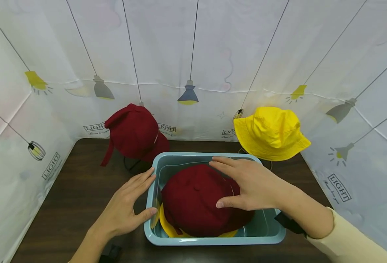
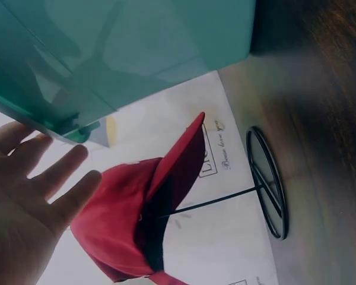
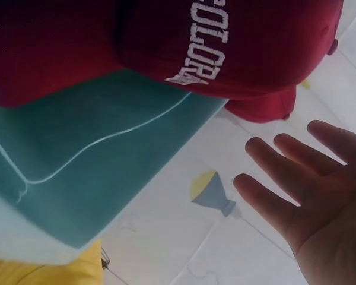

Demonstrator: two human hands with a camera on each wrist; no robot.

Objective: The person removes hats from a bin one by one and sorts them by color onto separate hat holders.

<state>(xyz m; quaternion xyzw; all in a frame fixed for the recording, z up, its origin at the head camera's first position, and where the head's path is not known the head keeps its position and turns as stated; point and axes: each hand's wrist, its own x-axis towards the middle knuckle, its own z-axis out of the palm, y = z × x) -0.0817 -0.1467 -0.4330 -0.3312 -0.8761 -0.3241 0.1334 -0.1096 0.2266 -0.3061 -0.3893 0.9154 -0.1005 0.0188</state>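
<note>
A blue-green plastic bin (image 1: 213,241) stands on the table. Inside it a red baseball cap (image 1: 196,201) lies over something yellow (image 1: 167,224), likely a hat, mostly hidden. White letters show on this cap (image 3: 255,53) in the right wrist view. My left hand (image 1: 124,206) has its fingers extended along the bin's left rim, touching or nearly touching it. Spread over the cap's right side is my right hand (image 1: 255,182), thumb apart from the fingers; the right wrist view shows nothing in its grasp.
Behind the bin at left, another red cap (image 1: 132,131) hangs on a black wire stand (image 2: 273,184). A yellow bucket hat (image 1: 272,131) sits on a stand at back right. Printed white curtains (image 1: 213,44) enclose the dark wooden table (image 1: 58,212) at the back and sides.
</note>
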